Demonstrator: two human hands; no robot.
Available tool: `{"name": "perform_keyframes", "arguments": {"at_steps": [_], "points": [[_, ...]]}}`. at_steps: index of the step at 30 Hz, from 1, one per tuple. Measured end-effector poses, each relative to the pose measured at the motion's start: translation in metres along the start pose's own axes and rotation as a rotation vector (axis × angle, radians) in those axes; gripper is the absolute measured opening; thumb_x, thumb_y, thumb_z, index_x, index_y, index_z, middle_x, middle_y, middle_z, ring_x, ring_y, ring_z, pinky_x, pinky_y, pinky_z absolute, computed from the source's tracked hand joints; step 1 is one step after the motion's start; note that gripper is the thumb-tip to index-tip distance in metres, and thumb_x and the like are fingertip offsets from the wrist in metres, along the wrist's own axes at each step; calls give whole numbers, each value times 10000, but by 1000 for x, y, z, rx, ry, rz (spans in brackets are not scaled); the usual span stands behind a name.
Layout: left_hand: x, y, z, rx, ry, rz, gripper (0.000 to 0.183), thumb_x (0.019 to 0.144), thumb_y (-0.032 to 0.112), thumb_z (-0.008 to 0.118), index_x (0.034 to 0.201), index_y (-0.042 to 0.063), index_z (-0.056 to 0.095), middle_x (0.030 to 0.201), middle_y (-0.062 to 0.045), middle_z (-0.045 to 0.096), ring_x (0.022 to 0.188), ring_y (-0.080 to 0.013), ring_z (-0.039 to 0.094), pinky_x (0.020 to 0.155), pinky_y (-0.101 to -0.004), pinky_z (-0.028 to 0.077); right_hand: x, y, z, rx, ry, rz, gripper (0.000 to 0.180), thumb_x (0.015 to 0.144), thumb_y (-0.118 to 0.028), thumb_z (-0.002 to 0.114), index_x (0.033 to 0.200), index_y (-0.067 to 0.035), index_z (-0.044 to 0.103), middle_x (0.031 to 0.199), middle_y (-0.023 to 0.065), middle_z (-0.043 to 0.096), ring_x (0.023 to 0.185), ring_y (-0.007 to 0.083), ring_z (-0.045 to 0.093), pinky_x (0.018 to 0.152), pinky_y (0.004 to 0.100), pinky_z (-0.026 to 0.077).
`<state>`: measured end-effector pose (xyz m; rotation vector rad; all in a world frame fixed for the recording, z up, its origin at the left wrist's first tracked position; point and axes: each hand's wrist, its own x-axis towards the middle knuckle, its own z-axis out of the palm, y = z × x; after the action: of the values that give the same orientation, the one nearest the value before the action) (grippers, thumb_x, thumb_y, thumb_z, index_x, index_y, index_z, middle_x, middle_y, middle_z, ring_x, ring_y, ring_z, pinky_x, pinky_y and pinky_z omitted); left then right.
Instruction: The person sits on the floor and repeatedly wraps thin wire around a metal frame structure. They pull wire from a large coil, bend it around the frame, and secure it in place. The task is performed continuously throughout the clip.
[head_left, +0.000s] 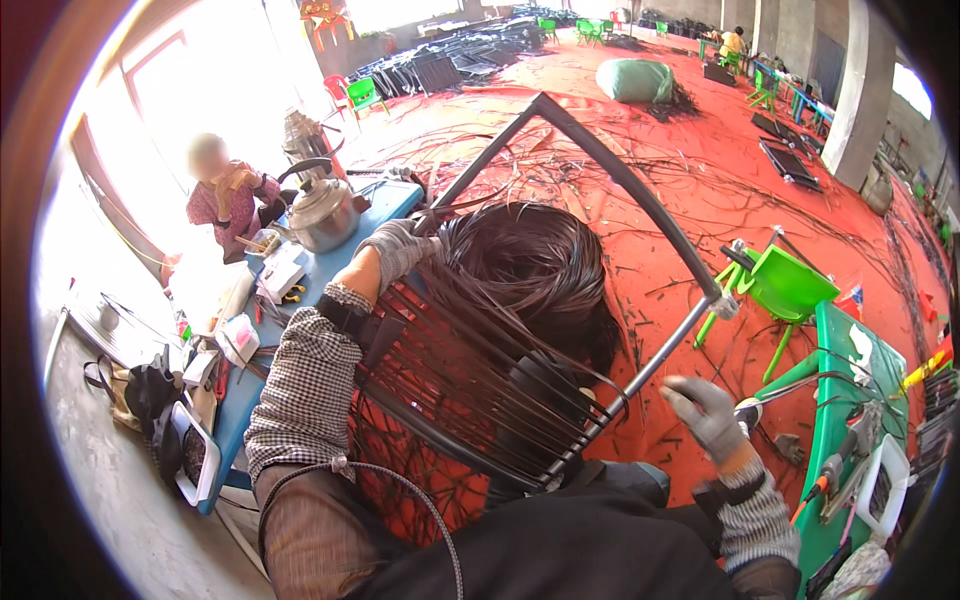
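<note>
A dark metal frame (626, 172) lies tilted across my lap. Dark flat plastic strips (465, 367) run side by side over its lower part, wound around the bare silver tube (652, 367) on the right. My left hand (397, 251), in a grey knit glove, is closed around the frame's left side, with strips at its fingers. To the right of the silver tube, apart from it, is my gloved right hand (705, 416); its fingers are parted and nothing shows between them. Behind the frame sits a large coil of dark strips (525, 255).
A blue table (390, 202) on the left holds a metal kettle (322, 214) and small tools. At right stand a green table (832, 337) with tools and a green chair (795, 285). A person (232, 195) sits beyond the blue table. Loose strips litter the red floor covering (660, 255).
</note>
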<state>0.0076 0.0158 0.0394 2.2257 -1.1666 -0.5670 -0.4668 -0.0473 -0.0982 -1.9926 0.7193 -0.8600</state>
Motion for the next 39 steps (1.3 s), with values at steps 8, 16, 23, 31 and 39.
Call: {"name": "perform_keyframes", "arguments": {"at_steps": [8,16,23,31,39], "points": [[-4,27,3,108,42,123,387,864,209,732,1149,-27,618,900,-66,665,793,-161,575,708,-322,489,113,-38,119,-110,-320,-218,757,810,-508,703,1316,19,504,1303,218,545,1230,369,505,1057,421,392],[9,61,19,307,-45,238,466,868,436,630,1031,-1,657,800,-172,665,729,-312,633,705,-415,505,147,-21,145,-4,-75,-422,520,833,-310,741,1230,-15,578,1243,182,582,1200,330,531,1021,403,428],[10,98,34,451,-87,207,447,855,408,623,1073,20,661,947,-195,691,899,-349,667,799,-433,517,177,-56,53,546,-468,0,331,950,-227,624,1215,-33,581,1220,78,595,1110,129,516,945,302,450],[27,124,51,575,-157,335,449,826,437,630,1068,61,677,934,-180,700,872,-356,680,770,-438,546,200,-68,67,646,-502,195,569,846,-221,770,1332,-38,538,1180,50,622,1094,142,569,931,305,483],[30,118,55,651,-111,339,418,917,408,540,1067,36,653,892,-201,694,826,-356,672,757,-437,522,200,-76,65,555,-591,223,579,869,-226,741,1351,-13,502,1263,46,538,1091,129,534,928,282,449]]}}
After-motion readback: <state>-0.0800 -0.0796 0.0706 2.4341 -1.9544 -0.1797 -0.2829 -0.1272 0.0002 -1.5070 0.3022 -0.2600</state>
